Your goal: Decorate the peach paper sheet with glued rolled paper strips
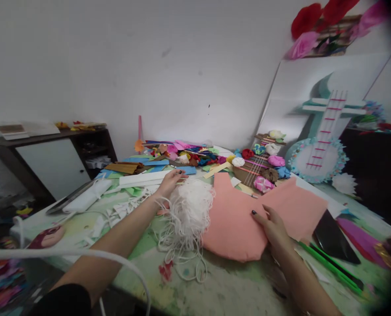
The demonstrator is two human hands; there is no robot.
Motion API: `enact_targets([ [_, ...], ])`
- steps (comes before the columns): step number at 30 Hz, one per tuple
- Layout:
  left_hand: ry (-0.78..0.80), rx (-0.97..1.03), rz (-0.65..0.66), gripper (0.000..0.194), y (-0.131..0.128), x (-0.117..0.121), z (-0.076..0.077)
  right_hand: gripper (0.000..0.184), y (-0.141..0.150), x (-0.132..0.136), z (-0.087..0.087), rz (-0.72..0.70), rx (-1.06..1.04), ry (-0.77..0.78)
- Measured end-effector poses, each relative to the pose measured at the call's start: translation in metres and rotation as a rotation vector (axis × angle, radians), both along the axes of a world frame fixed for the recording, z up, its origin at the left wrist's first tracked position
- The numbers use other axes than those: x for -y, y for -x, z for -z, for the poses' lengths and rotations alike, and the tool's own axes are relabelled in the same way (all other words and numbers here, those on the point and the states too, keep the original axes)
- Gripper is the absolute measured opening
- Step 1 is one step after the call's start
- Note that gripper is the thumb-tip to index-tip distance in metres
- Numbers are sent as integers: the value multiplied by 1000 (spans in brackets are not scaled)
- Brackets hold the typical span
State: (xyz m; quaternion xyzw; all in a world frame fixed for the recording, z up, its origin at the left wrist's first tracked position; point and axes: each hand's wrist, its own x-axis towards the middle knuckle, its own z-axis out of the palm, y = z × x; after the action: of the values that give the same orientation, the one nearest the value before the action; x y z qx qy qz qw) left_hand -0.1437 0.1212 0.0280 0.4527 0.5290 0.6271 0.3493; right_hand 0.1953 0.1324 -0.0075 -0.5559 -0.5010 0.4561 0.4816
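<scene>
A tangled bundle of thin white string [192, 197] lies heaped on the table, loose loops trailing toward the front edge. My left hand [171, 183] is closed at its upper left side, fingers bent against the strands; the string hides part of the hand. Right beside the bundle is a flat, rounded shape covered in salmon-pink paper [233, 219], with a short neck at its top. My right hand [274, 226] grips its right edge, thumb on top and the other fingers partly hidden. A sheet of the same pink paper [304, 204] lies behind that hand.
A green cutter-like tool [334, 267] and a dark flat piece [335, 237] lie at right. Crumpled coloured paper flowers [189, 153] crowd the back. A decorated turquoise paper instrument [317, 160] leans at back right. White strips [119, 210] litter the left; a white cable [83, 253] crosses the foreground.
</scene>
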Motion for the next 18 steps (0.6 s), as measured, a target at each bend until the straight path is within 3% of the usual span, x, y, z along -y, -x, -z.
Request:
enact_targets([
  [2, 7, -96, -5, 39, 6, 4, 10, 64, 1, -1, 0, -8, 30, -10],
  [5, -1, -246, 47, 59, 15, 13, 10, 65, 1, -3, 1, -10, 84, -24],
  [7, 3, -338, 156, 72, 15, 20, 5, 66, 1, -4, 3, -1, 124, -37],
  [11, 83, -681, 507, 94, -3, 30, -1, 68, -1, -6, 7, 14, 177, -64],
  [14, 101, -718, 559, 84, -13, 33, -1, 68, -1, -5, 6, 16, 190, -68],
  [18, 107, -450, 338, 51, -3, 32, -4, 64, -1, -3, 5, 11, 177, -43],
])
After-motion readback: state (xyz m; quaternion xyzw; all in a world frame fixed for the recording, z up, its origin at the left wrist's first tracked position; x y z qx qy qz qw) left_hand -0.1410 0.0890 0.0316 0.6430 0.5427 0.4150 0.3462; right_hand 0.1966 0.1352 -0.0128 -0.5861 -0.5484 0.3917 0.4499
